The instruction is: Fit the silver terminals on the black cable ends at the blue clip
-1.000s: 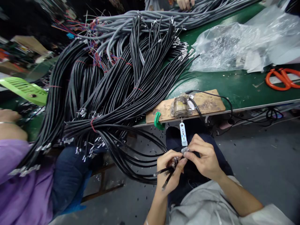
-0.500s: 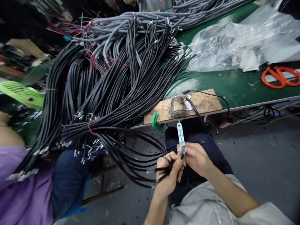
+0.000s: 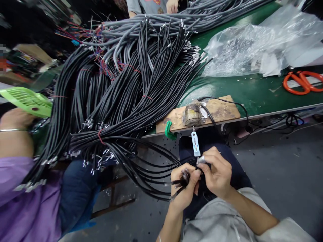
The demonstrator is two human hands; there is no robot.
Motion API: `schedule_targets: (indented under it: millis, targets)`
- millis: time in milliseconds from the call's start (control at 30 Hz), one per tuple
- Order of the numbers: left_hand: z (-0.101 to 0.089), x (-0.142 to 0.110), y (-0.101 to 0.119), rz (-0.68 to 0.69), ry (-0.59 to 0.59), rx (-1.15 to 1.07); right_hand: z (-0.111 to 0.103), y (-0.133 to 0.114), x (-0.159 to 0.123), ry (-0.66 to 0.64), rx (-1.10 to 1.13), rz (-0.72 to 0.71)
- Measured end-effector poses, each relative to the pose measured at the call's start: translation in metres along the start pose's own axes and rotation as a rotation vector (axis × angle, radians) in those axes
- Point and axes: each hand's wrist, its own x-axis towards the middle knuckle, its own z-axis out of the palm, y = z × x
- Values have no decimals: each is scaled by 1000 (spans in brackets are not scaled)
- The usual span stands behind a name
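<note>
My left hand [image 3: 182,193] is closed around the ends of several black cables [image 3: 147,186], which run into it from the left. One cable end points up from its thumb towards a light blue plastic piece [image 3: 195,144] on the shaft of a small motor [image 3: 192,114]. Close beside, my right hand [image 3: 218,173] pinches at that cable end with thumb and forefinger, just below the blue piece. Something silvery covers a fingertip there. The exact contact between wire and fingers is too small to make out.
The motor sits on a wooden board [image 3: 227,107] with a green clamp [image 3: 169,130] at the table edge. Bundles of black cable [image 3: 121,87] fill the left. Plastic bags [image 3: 234,50] and orange scissors [image 3: 295,84] lie right. A purple-sleeved co-worker's hand [image 3: 15,119] is by a light green plastic object [image 3: 27,101].
My right hand has lifted slightly and turned, its fingers now more curled at the cable end. The co-worker's hand at left has come further into view; another person's hand shows at the top.
</note>
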Motion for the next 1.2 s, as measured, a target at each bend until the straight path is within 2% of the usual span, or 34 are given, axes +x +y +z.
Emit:
schedule_targets:
  millis: [33, 67, 167, 233, 300, 433, 533, 733, 833, 933, 1033, 1200]
  targets:
    - [-1, 0, 0, -3, 2, -7, -1, -1, 1, -16, -4, -29]
    - [-2, 1, 1, -2, 1, -17, -2, -1, 2, -66, 51, 7]
    - [-2, 2, 5, 48, -11, -48, -7, 2, 9, -317, 416, 375]
    - [-1, 3, 7, 74, -12, -43, -12, 7, 13, -447, 585, 587]
    - [1, 2, 10, 30, 4, -23, -17, 12, 15, -439, 576, 648]
    - [5, 0, 14, -109, 45, 20, -22, 9, 16, -205, 451, 504]
    - [7, -2, 16, -120, 64, 59, -18, -4, 15, -169, 334, 399]
    - [9, -4, 14, -60, 118, 86, -14, -17, 3, -57, -100, 166]
    - [9, -3, 13, -40, 142, 75, -19, -13, 1, -127, -167, 164]
    - [7, -2, 10, -14, 121, 68, -24, -10, 3, -180, -95, 244]
    - [6, -1, 8, 31, 66, 94, -23, -9, 5, -162, -12, 255]
    - [9, -2, 9, 9, 124, 98, -17, -8, 2, -55, -106, 151]
